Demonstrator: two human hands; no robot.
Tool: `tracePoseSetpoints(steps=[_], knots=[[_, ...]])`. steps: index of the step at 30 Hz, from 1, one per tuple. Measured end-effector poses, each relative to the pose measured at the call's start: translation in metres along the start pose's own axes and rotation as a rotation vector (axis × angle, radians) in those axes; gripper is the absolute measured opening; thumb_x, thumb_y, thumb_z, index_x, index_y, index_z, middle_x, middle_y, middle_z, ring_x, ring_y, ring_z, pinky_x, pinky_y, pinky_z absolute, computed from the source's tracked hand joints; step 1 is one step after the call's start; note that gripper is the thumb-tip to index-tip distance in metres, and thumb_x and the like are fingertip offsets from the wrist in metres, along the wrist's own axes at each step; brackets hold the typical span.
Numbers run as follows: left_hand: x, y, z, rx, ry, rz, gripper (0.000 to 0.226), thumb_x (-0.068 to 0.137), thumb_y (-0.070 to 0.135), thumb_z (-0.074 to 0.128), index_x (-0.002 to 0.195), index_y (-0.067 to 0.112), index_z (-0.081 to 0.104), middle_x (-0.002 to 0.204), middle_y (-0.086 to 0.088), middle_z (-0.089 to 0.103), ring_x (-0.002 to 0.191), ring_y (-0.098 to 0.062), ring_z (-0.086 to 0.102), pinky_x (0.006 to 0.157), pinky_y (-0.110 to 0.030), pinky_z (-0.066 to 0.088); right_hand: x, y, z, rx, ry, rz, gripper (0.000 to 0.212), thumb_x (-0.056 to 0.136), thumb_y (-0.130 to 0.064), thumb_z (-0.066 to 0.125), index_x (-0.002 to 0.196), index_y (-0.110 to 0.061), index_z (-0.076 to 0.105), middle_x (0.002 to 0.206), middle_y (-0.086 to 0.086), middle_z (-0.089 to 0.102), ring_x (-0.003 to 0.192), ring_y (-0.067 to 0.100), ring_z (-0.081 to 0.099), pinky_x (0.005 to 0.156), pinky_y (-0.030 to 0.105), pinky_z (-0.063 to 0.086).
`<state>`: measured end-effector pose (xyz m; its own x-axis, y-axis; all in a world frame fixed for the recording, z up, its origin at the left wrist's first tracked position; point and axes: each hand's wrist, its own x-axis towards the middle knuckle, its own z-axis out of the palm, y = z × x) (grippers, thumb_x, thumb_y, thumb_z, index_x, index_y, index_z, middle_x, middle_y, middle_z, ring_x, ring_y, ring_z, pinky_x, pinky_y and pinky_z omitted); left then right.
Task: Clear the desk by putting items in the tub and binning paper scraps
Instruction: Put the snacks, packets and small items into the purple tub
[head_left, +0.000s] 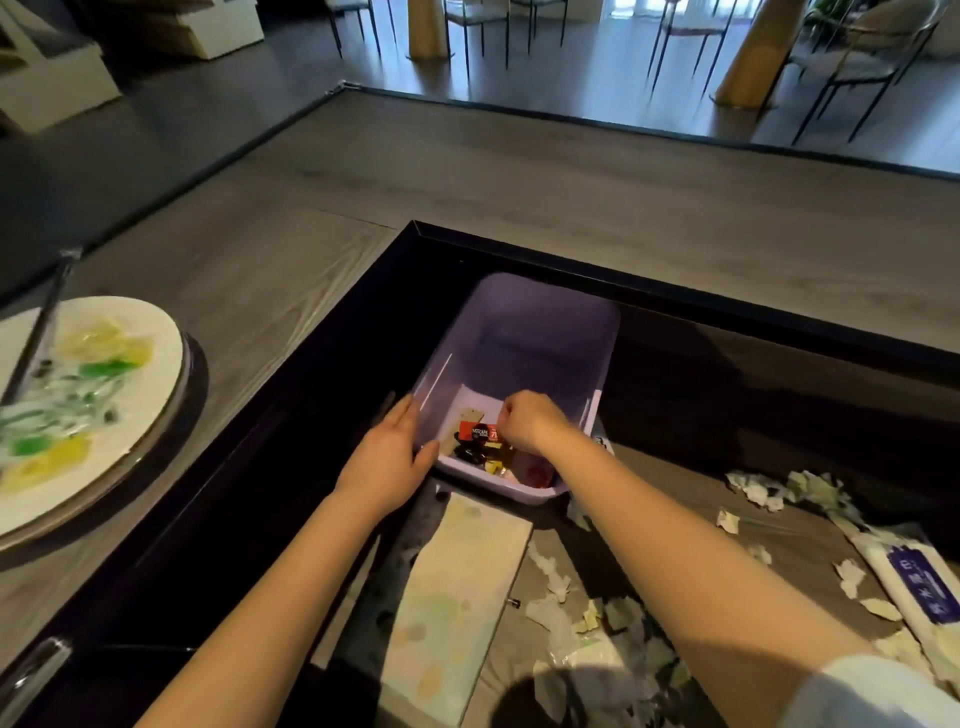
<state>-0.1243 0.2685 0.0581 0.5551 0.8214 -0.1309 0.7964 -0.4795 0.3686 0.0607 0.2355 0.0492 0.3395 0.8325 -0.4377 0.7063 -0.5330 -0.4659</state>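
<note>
A pale purple plastic tub (524, 332) stands on the low dark desk surface. My left hand (387, 457) grips its near left corner, thumb over the rim. My right hand (530, 421) reaches inside over the tub's contents, fingers curled shut; I cannot tell whether it holds anything. In the tub lie a red coffee sachet (480, 431), dark small packets and yellow bits (493, 465). Torn paper scraps (587, 618) litter the desk in front and to the right. A pastel patterned notebook (462, 597) lies just in front of the tub.
A white wet-wipe pack (914, 577) lies at the right among scraps. On the raised wooden counter at left sits a round plate (150, 395) with green and yellow wrappers and metal tongs (41, 327). A black frame edge (675, 291) borders the recessed desk. Chairs stand far behind.
</note>
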Motion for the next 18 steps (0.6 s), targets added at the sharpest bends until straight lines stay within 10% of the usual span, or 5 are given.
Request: tracePoseSetpoints(steps=[4, 9, 18], knots=[[-0.003, -0.001, 0.004, -0.002, 0.007, 0.025, 0.061, 0.097, 0.038, 0.041, 0.149, 0.014, 0.02, 0.158, -0.002, 0.014, 0.138, -0.021, 0.033, 0.11, -0.027, 0.029, 0.009, -0.01, 0.015, -0.038, -0.114, -0.039, 0.014, 0.091, -0.008, 0.044, 0.087, -0.008, 0.058, 0.099, 0.017, 0.058, 0.087, 0.024, 0.052, 0.072, 0.027, 0.039], [-0.002, -0.004, 0.01, 0.021, 0.001, 0.018, 0.059, 0.097, 0.039, 0.037, 0.148, 0.014, 0.022, 0.158, -0.002, 0.012, 0.139, -0.021, 0.031, 0.111, -0.028, 0.028, 0.006, -0.008, 0.024, -0.106, -0.149, -0.109, 0.031, 0.09, -0.007, 0.046, 0.113, -0.004, 0.066, 0.121, 0.016, 0.062, 0.112, 0.032, 0.056, 0.091, 0.034, 0.047], [-0.007, 0.018, 0.007, 0.093, 0.094, -0.038, 0.05, 0.095, 0.035, 0.043, 0.141, 0.015, 0.036, 0.157, -0.006, 0.018, 0.146, -0.022, 0.01, 0.113, -0.043, 0.025, -0.02, 0.005, 0.002, 0.046, 0.022, -0.17, 0.028, 0.092, -0.024, 0.053, 0.119, -0.023, 0.06, 0.124, 0.007, 0.059, 0.1, 0.025, 0.061, 0.088, 0.041, 0.053]])
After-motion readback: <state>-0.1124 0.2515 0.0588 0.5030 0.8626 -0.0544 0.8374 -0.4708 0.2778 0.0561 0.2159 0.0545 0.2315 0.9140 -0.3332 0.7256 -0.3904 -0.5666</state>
